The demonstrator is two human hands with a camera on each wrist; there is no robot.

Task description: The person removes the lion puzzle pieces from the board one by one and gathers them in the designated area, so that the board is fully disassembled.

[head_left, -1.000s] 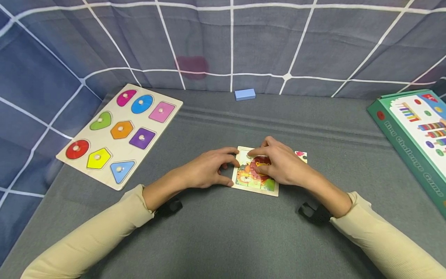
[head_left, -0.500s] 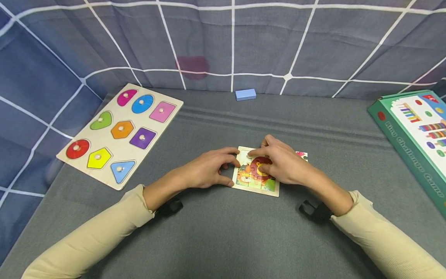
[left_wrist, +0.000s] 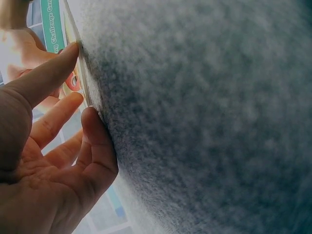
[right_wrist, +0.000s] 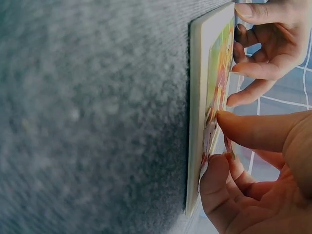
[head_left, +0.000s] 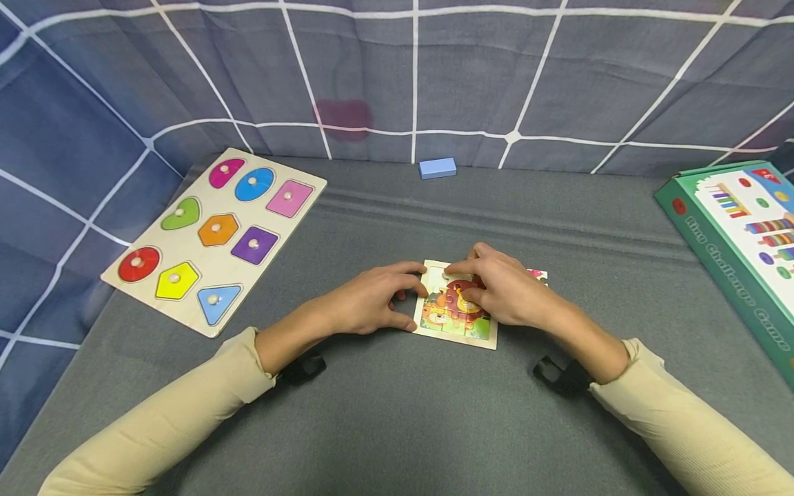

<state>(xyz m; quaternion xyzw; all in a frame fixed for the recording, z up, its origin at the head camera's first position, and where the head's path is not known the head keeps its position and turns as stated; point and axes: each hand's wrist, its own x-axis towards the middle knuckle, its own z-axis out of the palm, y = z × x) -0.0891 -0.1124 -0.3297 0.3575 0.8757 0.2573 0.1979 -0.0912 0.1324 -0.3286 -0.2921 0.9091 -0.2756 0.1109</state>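
Observation:
A small wooden jigsaw puzzle (head_left: 455, 335) with a colourful cartoon picture lies flat in a pale frame in the head view. My left hand (head_left: 369, 300) rests at its left side, thumb at the near corner and fingertips on the edge and surface. Over the upper right part is my right hand (head_left: 511, 289), its index finger reaching the blank upper left area. A thin puzzle piece (right_wrist: 228, 145) stands tilted between the right thumb and fingers in the right wrist view. Part of the picture is hidden under that hand. Another puzzle piece (head_left: 541, 275) shows behind it.
At left lies a wooden peg board (head_left: 195, 258) with several coloured knobbed shapes. A blue block (head_left: 437, 168) sits at the back near the checked cloth (head_left: 465, 76). On the right stands a green game box (head_left: 732, 275). Grey cloth (head_left: 397, 427) covers the table.
My right thumb and index finger have shifted slightly over the puzzle, showing a bit more of the red and yellow part. The left hand and the frame stay put.

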